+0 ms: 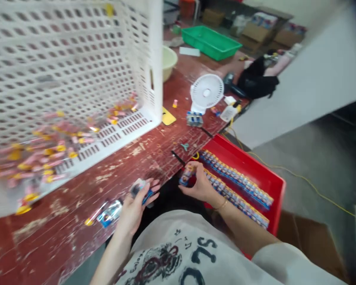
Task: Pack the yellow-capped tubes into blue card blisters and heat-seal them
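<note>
My left hand (pixel 133 209) is over the front edge of the table, its fingers curled round a small blue and silvery packet (pixel 138 187). My right hand (pixel 202 183) pinches a small printed packet (pixel 186 174), blue with pink and yellow, above the near end of the red tray (pixel 277 194). Inside that tray stand long rows of similar small printed packets (pixel 234 176). On the table left of my left hand lie a shiny blue packet (pixel 109 213) and a thin pink stick with a yellow end (pixel 94 215).
A white plastic crate (pixel 77 71) lies on its side on the worn red table (pixel 62 221), with pink and yellow pieces (pixel 56 146) in it. Farther back are a white fan (pixel 207 92), a green tray (pixel 210 41), a cream bowl (pixel 168 63) and a yellow card (pixel 167 116).
</note>
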### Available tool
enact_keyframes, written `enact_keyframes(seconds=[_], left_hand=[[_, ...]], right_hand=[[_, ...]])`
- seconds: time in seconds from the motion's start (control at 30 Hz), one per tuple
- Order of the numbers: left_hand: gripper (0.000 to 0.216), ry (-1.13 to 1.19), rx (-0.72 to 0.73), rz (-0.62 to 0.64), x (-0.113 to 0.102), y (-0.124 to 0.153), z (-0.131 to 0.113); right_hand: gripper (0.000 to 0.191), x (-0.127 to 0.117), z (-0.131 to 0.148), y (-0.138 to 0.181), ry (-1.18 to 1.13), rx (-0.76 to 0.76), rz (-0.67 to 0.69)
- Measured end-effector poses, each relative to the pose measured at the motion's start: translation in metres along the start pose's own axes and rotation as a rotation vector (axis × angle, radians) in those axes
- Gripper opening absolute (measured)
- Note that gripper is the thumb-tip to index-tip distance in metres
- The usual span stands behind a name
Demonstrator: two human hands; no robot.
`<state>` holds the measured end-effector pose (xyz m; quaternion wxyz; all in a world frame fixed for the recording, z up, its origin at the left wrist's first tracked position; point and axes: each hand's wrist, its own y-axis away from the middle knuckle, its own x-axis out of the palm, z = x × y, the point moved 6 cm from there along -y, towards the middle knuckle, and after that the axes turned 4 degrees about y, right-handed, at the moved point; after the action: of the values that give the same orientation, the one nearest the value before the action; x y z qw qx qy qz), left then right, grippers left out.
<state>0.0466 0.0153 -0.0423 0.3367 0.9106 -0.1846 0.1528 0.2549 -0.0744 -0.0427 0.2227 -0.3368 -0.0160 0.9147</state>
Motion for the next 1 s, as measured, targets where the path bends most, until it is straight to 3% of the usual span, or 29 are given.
enact_keyframes(seconds=[0.1, 0.17, 0.23, 0.33, 0.47, 0.57, 0.73, 0.87, 1.0], left_hand=[[0.042, -0.065, -0.081, 0.041, -0.003, -0.003, 0.017], [0.042, -0.091, -0.111, 0.055, -0.002, -0.004, 0.025], [0.042, -0.104, -0.110, 0.069, 0.001, -0.004, 0.028], [0.040, -0.115, -0.100, 0.075, 0.008, -0.005, 0.026], [0.040, -0.129, -0.091, 0.044, 0.011, -0.003, 0.022], [0.039, -0.128, -0.097, 0.017, 0.009, -0.002, 0.023], [0.042, -0.122, -0.106, 0.006, 0.007, -0.002, 0.027], [0.042, -0.128, -0.100, 0.025, 0.008, -0.003, 0.026], [0.041, -0.131, -0.085, 0.001, 0.005, -0.002, 0.023]], right_hand=[[0.055, -0.071, -0.089, 0.061, 0.439, 0.250, -0.089], [0.052, -0.106, -0.135, 0.105, 0.533, 0.359, -0.118], [0.049, -0.119, -0.167, 0.138, 0.574, 0.427, -0.111], [0.048, -0.106, -0.194, 0.157, 0.601, 0.481, -0.062], [0.055, -0.075, -0.213, 0.149, 0.614, 0.513, -0.013], [0.066, -0.070, -0.216, 0.143, 0.618, 0.511, -0.011], [0.075, -0.077, -0.193, 0.126, 0.646, 0.401, -0.110], [0.078, -0.063, -0.178, 0.107, 0.612, 0.303, -0.094], [0.075, -0.051, -0.180, 0.100, 0.602, 0.306, -0.071]])
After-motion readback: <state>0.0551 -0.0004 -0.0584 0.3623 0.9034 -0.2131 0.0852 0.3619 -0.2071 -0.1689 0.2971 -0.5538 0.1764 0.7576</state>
